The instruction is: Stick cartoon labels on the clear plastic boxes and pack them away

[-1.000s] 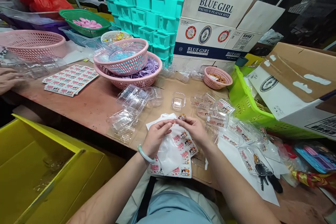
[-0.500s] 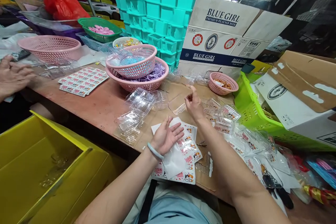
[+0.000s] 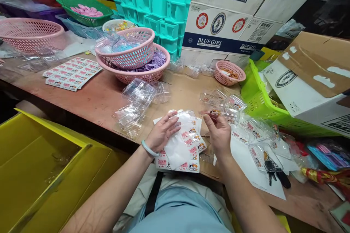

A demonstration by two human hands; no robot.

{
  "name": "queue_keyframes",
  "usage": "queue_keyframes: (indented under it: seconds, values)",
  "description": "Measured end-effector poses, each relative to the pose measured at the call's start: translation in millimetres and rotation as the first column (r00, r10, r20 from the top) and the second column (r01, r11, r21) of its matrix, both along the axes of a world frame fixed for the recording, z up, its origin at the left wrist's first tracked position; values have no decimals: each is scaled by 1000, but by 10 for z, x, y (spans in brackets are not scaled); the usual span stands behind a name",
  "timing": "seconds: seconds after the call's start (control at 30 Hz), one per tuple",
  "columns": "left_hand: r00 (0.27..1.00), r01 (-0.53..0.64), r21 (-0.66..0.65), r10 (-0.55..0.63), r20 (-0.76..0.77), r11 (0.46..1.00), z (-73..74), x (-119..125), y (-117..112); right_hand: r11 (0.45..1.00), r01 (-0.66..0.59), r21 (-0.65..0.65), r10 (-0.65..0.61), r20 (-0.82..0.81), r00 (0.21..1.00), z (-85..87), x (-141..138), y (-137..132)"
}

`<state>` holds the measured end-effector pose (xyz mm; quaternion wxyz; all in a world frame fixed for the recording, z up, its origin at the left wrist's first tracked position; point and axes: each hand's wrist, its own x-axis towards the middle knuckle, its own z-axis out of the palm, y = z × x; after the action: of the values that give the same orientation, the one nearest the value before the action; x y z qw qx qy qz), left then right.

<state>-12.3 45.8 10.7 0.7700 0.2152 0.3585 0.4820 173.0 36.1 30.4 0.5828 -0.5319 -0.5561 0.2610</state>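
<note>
My left hand (image 3: 163,131), with a pale band at the wrist, hovers palm inward over the stacked sticker sheets (image 3: 191,139), its fingers extended. White backing paper (image 3: 175,151) lies on those sheets, which are printed with cartoon cats and pink lettering. Just beyond the left fingertips is a clear plastic piece (image 3: 188,115), its shape hard to make out. Between thumb and fingers, my right hand (image 3: 221,133) pinches a small cat sticker (image 3: 214,112), right of the sheets. Close beside that hand, clear plastic boxes (image 3: 235,102) with cat stickers lie in a pile.
Unlabelled clear boxes (image 3: 139,93) sit left of the sheets. Pink baskets (image 3: 133,76) hold purple and blue pieces; a smaller pink basket (image 3: 229,72) stands behind. A green crate (image 3: 251,94) and cartons border the right. Keys (image 3: 270,169) lie front right; a yellow bin (image 3: 54,167) is at left.
My right hand has come back toward me and right, and a cat sticker now shows in its pinch. My left hand has turned its palm inward. The view has tilted down.
</note>
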Motion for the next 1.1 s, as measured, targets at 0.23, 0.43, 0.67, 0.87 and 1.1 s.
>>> queue_keyframes:
  seconds: [0.23,0.43,0.67,0.87,1.1]
  values:
    - [999,37,-8,-37,-26,999,-94,160,-95,968,-18,-252,-25,-164,986,-77,-209,-213]
    - [999,34,11,-33,-38,999,-154,170,-110,979,82,-188,-80,17,997,-149,-245,-269]
    - [999,31,20,-30,-26,999,-154,178,-121,974,79,-211,-94,-60,994,-245,-311,-285]
    - [999,29,24,-29,-19,999,-148,176,-117,971,70,-230,-94,-95,991,-265,-317,-271]
    - [999,36,25,-36,-16,999,-144,171,-116,971,60,-232,-80,-78,994,-255,-309,-254]
